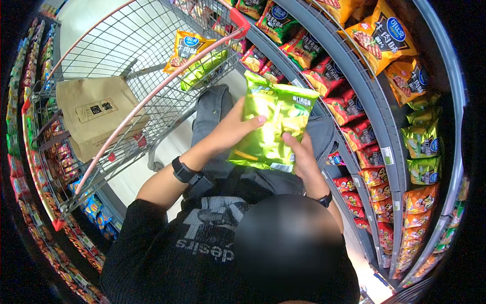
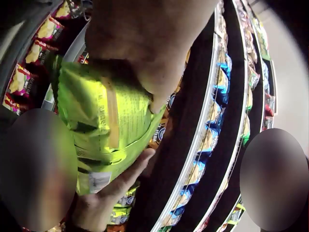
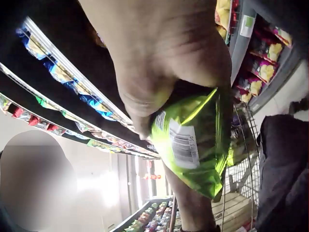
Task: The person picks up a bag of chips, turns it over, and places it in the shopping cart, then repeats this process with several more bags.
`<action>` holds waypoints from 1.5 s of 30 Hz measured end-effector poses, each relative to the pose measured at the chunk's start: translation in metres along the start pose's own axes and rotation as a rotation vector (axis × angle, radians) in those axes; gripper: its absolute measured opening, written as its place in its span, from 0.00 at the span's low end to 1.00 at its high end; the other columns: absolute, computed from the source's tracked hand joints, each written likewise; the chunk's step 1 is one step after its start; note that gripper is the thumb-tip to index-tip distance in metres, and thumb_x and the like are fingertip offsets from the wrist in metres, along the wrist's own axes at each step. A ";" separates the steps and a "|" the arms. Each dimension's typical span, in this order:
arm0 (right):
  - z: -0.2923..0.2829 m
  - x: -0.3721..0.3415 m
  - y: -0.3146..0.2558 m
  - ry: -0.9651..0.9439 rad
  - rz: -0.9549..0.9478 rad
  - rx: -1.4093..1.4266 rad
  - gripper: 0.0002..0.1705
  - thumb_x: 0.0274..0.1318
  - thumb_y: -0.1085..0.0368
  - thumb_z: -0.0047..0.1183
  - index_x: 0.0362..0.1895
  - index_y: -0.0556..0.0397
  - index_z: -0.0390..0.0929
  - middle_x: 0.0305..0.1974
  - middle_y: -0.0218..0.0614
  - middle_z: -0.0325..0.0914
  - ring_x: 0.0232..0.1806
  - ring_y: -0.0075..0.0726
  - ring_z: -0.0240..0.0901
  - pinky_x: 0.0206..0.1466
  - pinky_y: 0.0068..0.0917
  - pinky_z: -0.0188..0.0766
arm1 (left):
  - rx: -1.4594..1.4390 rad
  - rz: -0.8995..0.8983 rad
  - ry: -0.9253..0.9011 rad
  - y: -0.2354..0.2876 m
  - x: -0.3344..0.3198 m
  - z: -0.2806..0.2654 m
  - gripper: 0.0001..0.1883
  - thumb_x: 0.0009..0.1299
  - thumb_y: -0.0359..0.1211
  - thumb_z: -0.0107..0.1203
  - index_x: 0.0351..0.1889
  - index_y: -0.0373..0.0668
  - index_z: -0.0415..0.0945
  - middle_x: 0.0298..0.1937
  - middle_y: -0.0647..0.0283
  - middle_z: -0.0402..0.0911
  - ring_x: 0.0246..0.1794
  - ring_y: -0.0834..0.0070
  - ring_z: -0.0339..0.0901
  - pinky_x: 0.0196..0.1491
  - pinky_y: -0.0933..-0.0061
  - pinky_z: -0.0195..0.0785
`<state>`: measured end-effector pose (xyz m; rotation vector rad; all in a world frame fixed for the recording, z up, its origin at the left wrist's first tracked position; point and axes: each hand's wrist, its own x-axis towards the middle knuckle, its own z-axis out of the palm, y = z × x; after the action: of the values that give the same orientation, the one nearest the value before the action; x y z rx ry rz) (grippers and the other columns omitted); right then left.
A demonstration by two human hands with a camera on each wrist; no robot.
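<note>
A shiny green bag of chips [image 1: 276, 119] is held up in front of the body, printed front toward the head camera. My left hand [image 1: 233, 126] grips its left side, thumb across the front and fingers hidden behind. On the opposite side, low down, my right hand [image 1: 305, 157] holds it with the thumb on the front. The left wrist view shows the bag's back [image 2: 108, 116], with a pale seam strip and a white barcode. Close under my right hand [image 3: 169, 63], a barcode label [image 3: 183, 145] faces the right wrist camera.
A wire shopping cart [image 1: 134, 109] with a pink-red rim stands at the left. In it are an orange chip bag [image 1: 190, 49], another green bag [image 1: 203, 69] and a brown paper bag [image 1: 101, 114]. Shelves [image 1: 377, 116] full of chip bags curve along the right.
</note>
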<state>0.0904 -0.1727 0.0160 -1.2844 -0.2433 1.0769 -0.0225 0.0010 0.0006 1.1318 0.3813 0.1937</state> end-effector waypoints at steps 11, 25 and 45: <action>-0.006 0.006 0.000 0.019 0.230 0.254 0.26 0.66 0.53 0.48 0.59 0.59 0.68 0.53 0.40 0.76 0.51 0.34 0.76 0.54 0.30 0.74 | -0.088 -0.153 -0.129 -0.004 0.010 -0.004 0.29 0.72 0.40 0.52 0.67 0.36 0.56 0.56 0.59 0.75 0.48 0.75 0.77 0.49 0.74 0.73; -0.010 0.011 0.009 0.072 0.140 0.219 0.25 0.64 0.62 0.50 0.62 0.59 0.63 0.55 0.41 0.73 0.53 0.35 0.74 0.56 0.33 0.72 | 0.032 -0.067 0.028 -0.016 0.012 -0.006 0.31 0.70 0.35 0.55 0.66 0.34 0.55 0.57 0.57 0.72 0.55 0.74 0.73 0.56 0.70 0.69; 0.025 0.009 -0.004 -0.222 -0.318 -0.291 0.48 0.50 0.70 0.61 0.72 0.55 0.48 0.71 0.44 0.49 0.70 0.44 0.53 0.67 0.45 0.59 | 0.745 0.326 0.248 0.027 0.012 -0.028 0.30 0.60 0.39 0.64 0.57 0.35 0.67 0.50 0.51 0.77 0.50 0.64 0.77 0.53 0.66 0.68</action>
<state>0.0806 -0.1491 0.0239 -1.3263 -0.7699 0.9299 -0.0211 0.0399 0.0120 1.9153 0.5058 0.5085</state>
